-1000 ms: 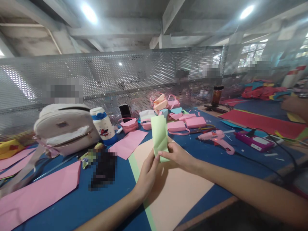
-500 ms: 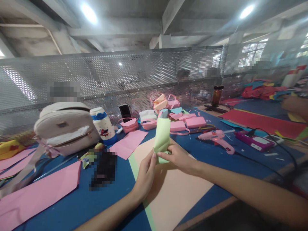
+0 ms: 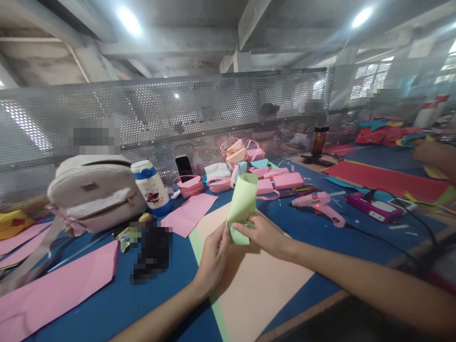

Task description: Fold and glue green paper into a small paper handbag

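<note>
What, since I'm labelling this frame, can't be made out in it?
All in the head view:
Right hand: some fingertips, hidden behind the folded green paper.
Dark object: what it is, masked by pixelation.
Phone: lower end, hidden by the pink paper bag.
Large pink sheet: full extent, cut off by the left edge.
Backpack badge: any lettering, too small.

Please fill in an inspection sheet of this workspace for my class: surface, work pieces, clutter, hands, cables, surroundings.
Surface: blue tabletop; peach paper sheet, green sheet along its left edge.
Work pieces: folded light-green paper, held above the peach paper sheet.
Clutter: white backpack, blue-lidded bottle, phone, pink paper bags, glue gun.
Hands: left hand and right hand both grip the folded light-green paper.
Cables: black cable running off the glue gun.
Surroundings: perforated metal screen behind; co-worker's hand far right.
</note>
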Tool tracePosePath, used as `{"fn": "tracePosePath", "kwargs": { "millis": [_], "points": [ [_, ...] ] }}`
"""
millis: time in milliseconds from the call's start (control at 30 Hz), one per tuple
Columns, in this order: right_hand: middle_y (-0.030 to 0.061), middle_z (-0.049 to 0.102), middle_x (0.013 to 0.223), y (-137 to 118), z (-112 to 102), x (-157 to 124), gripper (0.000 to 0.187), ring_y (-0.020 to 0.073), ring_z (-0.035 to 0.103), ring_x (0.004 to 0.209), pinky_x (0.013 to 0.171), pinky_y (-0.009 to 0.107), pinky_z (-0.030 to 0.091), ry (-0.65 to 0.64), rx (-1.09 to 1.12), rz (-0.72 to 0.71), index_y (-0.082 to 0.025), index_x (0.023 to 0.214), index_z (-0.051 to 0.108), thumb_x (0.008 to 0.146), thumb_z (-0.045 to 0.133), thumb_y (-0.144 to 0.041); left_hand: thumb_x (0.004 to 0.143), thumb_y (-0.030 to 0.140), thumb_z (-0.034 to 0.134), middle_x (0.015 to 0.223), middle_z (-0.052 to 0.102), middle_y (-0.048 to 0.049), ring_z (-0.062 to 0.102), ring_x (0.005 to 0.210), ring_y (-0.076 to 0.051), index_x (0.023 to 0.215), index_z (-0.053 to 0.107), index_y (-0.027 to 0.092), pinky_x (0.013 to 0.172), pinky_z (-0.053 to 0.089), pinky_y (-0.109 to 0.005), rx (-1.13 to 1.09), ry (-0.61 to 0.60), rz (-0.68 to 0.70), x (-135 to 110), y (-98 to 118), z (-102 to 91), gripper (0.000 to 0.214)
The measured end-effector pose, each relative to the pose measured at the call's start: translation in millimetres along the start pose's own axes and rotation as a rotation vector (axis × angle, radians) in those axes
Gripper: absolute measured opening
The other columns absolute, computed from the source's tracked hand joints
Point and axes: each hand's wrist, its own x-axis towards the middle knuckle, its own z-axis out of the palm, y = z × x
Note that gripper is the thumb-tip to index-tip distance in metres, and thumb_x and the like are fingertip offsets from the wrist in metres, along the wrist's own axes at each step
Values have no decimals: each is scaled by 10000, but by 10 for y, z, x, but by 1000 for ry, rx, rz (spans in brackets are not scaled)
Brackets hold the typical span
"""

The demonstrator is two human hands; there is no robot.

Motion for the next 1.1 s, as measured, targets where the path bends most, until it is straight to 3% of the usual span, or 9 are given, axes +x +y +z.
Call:
{"fn": "tracePosePath", "kwargs": {
  "millis": [233,300,367,433,533,633,767,900,1100],
  "points": [
    [84,733,946,93,-32,-4,329,278,657,938,800,354,522,7,59,79,-145,921,727,879,638,-458,1002,481,419,1303,673,-63,569,1264,-271,1263,657,219,1089,422,-357,-7,-47,18,-28,-24,-40,440],
    [82,730,995,99,-49,-18,353,272,651,965,811,340,520,-30,92,92,-147,958,728,873,655,-482,1010,479,387,1209,709,-77,616,1168,-264,1185,691,201,1028,460,-345,55,-41,42,-18,-40,-75,448],
    [75,725,990,74,-65,-31,365,257,644,954,798,317,510,-92,108,96,-146,955,729,864,674,-496,1014,467,365,983,736,-76,657,940,-238,988,719,173,879,509,-314,140,-47,73,15,-46,-115,461],
    [61,712,911,32,-77,-37,383,233,634,880,738,293,493,-160,126,100,-140,927,723,850,690,-514,1006,457,381,747,667,-37,592,711,-190,778,661,170,697,483,-271,218,-54,101,60,-44,-154,461],
    [39,676,827,-19,-92,-29,398,204,600,803,685,272,458,-207,103,76,-137,873,698,820,718,-531,979,446,429,580,483,21,429,562,-135,627,514,183,551,344,-241,283,-57,127,121,-38,-197,447],
    [30,642,799,-29,-103,-10,409,185,571,774,669,265,436,-180,43,30,-141,800,660,865,657,-545,971,433,414,554,370,41,341,534,-116,596,415,192,528,265,-246,319,-50,143,149,-35,-207,446],
    [18,615,718,-7,-114,23,412,154,540,674,600,256,401,-86,10,8,-142,725,625,917,586,-504,965,417,409,557,342,44,313,527,-111,600,377,197,526,241,-251,336,-53,152,138,-33,-180,427],
    [50,718,840,7,-122,48,295,183,617,759,659,264,447,-27,-8,-63,-134,871,704,886,643,-422,967,418,406,562,362,38,325,535,-115,613,410,193,524,248,-246,320,-62,132,108,-35,-144,419],
    [54,739,845,12,-132,62,259,192,646,772,660,267,459,4,-34,-90,-140,841,722,867,663,-391,972,440,418,618,474,8,425,603,-139,657,499,178,569,330,-235,253,-63,81,51,-25,-102,417]
  ]
}}
